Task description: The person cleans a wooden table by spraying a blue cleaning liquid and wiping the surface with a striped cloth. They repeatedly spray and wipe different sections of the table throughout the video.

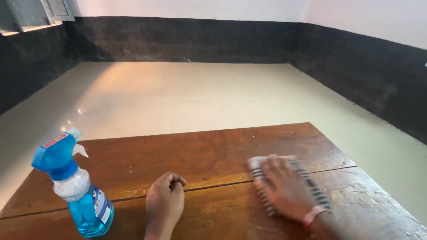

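At the far left a spray bottle (75,186) stands upright on the wooden table (213,146). It has a blue trigger head and blue liquid in its lower part, with a label on its side. Its base is cut off by the bottom edge of the picture. No hand touches it.

Just to its right, well apart from the bottle, the left hand (165,202) rests on the table. The fingers are curled in to a loose fist, knuckles toward the far end of the table, and nothing shows inside the fist. The wrist and forearm run straight down out of the picture.

A dark seam runs across the tabletop from left to right, passing just beyond the left hand's knuckles and under the cloth.

Further right, the right hand (284,189) lies flat, palm down, on a cloth (267,169) with dark and pale stripes. The fingers are spread and stretched out, pressing on the cloth rather than closed around it. The cloth lies on the table near its right side, over the seam. Hand and cloth are both blurred, so the cloth's folds and edges are hard to make out, and the hand hides most of its middle. A pale pink band (313,214) sits on the right wrist. The forearm is cut off at the bottom edge.

Beyond the table lies a pale tiled floor (187,93) edged by dark lower walls (187,40).
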